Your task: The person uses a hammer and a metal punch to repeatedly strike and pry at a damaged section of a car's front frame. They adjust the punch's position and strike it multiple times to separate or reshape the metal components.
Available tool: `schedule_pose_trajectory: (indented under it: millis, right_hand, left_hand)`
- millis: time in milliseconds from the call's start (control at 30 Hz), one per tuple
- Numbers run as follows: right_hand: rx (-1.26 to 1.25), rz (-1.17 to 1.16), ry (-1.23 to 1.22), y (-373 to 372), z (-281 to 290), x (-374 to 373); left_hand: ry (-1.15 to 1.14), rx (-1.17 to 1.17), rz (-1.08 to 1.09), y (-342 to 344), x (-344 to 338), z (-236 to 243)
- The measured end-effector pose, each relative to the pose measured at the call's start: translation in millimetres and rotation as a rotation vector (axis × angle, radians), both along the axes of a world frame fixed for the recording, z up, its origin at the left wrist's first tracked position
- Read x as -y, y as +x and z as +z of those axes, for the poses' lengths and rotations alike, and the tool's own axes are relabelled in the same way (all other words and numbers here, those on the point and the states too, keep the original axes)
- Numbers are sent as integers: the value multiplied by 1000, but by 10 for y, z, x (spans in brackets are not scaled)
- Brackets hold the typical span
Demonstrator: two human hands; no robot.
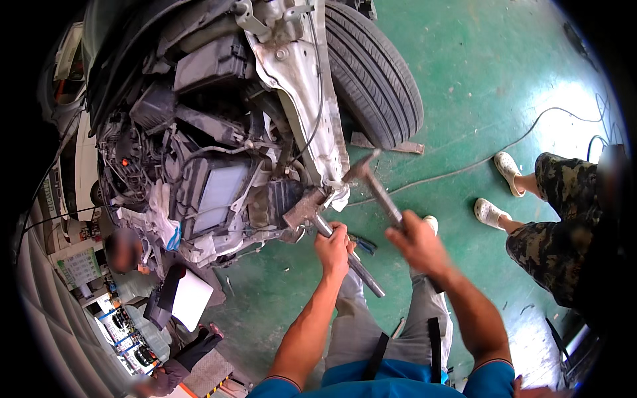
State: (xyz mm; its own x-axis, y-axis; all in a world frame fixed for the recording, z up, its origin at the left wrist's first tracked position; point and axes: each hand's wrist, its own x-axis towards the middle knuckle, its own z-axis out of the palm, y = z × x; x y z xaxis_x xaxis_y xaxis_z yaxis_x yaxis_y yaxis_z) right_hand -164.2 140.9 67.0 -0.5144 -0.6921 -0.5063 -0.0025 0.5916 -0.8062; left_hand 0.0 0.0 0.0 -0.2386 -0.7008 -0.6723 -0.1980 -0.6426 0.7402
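Note:
My left hand is closed round the metal handle of a heavy sledgehammer, whose rusty head rests near the bent front end of the car's bare metal rail. In my right hand is a smaller hammer, its head raised close to the rail's tip and to the right of the sledgehammer's head. Crumpled metal shows between the two hammer heads. Whether either head touches the rail, I cannot tell. The right hand looks slightly blurred.
The car's opened engine bay fills the left. A front tyre stands beside the rail, with a flat bar near it. Pliers and a cable lie on the green floor. Someone in camouflage shorts stands at right; others are at left.

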Motion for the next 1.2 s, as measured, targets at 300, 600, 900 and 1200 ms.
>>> schedule_pose_trajectory:
  millis: [300,600,900,1200]
  right_hand:
    - [-559,-530,-224,-465,110,-245]
    - [22,-172,-18,-40,221,70]
    - [248,-322,73,614,-309,-610]
    - [451,-478,5,653,-132,-228]
  left_hand:
    - [5,-37,19,-207,-86,-86]
    - [1,135,25,315,-273,-249]
    - [-152,173,-108,348,123,295]
    - [58,-30,-109,248,283,144]
